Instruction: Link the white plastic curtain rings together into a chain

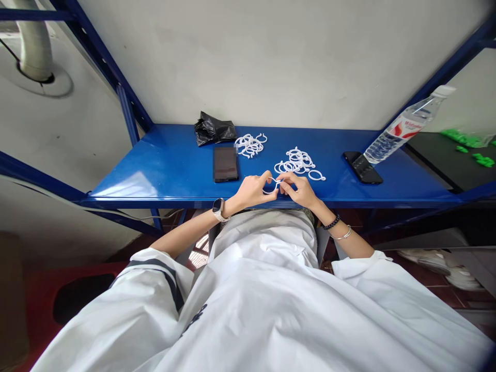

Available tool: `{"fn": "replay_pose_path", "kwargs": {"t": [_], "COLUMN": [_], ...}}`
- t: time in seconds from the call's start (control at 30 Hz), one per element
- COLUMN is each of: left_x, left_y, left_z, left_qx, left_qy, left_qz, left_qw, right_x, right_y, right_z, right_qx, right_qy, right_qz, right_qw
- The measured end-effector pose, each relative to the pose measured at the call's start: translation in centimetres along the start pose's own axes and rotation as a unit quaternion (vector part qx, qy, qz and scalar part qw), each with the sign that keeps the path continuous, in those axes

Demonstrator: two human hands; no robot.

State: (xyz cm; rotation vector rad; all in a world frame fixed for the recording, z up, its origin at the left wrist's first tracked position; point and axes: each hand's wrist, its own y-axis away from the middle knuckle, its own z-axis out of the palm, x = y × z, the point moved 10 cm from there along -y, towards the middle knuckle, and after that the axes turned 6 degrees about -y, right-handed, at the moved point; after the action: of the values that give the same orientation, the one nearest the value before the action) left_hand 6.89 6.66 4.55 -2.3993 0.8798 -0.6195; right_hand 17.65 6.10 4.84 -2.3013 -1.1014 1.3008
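Note:
A white plastic curtain ring [277,183] is held between my two hands, just above the table's front edge. My left hand [253,190] grips its left side with thumb and finger curved around it. At the ring's small joint, my right hand [297,189] pinches with the fingertips, which partly cover that spot. Just beyond my right hand lies a loose pile of similar white rings [296,163], with a single ring [316,175] at its near right. Another heap of white rings [251,145] lies farther back, beyond my left hand.
The blue table [174,160] meets a pale wall at its back. A dark phone-like device [226,164] and a crumpled black plastic bag [213,129] are on the left. On the right are a black phone [363,168] and a water bottle [406,126]. Blue metal posts frame both sides.

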Motion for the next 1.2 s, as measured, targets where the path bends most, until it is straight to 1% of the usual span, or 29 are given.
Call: {"fn": "replay_pose_path", "kwargs": {"t": [0.17,0.3,0.57,0.73,1.2], "left_x": [-0.18,-0.66,-0.73,-0.69,-0.81], "left_y": [-0.04,-0.06,-0.15,-0.18,-0.16], "left_z": [-0.08,-0.16,0.17,-0.06,0.52], "left_qx": [-0.009,-0.007,-0.014,-0.009,-0.045], "left_qy": [-0.005,0.001,0.045,0.067,0.056], "left_qz": [-0.014,-0.030,-0.018,-0.020,-0.030], "left_qw": [1.000,1.000,0.999,0.997,0.997], "right_x": [0.21,0.43,0.59,0.25,0.04], "right_y": [0.01,0.01,0.04,-0.04,0.01], "right_z": [-0.11,-0.15,0.09,0.22,0.31], "right_qx": [0.008,0.011,-0.004,-0.014,-0.022], "right_qy": [-0.014,-0.024,-0.009,-0.008,-0.004], "right_qz": [0.001,0.016,0.021,0.020,0.016], "right_qw": [1.000,1.000,1.000,1.000,1.000]}}
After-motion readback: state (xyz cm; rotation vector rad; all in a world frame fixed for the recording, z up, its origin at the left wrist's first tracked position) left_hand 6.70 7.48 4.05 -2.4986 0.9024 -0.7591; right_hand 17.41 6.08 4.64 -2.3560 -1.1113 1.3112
